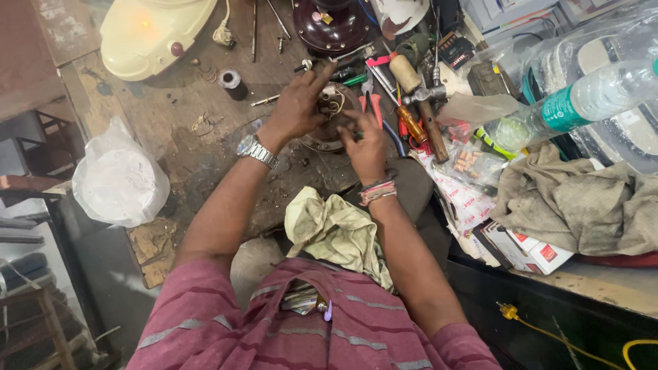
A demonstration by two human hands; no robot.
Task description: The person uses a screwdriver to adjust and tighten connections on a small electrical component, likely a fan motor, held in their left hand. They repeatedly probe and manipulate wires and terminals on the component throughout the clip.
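Closest in there's a crumpled yellowish rag (337, 231) just below the wrists, then the right hand (367, 147) with fingers curled onto the near edge of a small round motor part (329, 127) with wires showing, can't tell if it's pinching anything. The left hand (299, 106) is clamped over the part's top left side, index finger stretched out. Just right of both hands sit red-handled pliers (373, 103) and a hammer (425, 113), and further back a dark maroon round housing (334, 26).

There are two hands (301, 103) (363, 147), one round motor part (329, 133), one hammer (428, 113), one plastic bottle (589, 99), one white bag (120, 178), two cloths (336, 229) (582, 202) and one wristwatch (255, 149).
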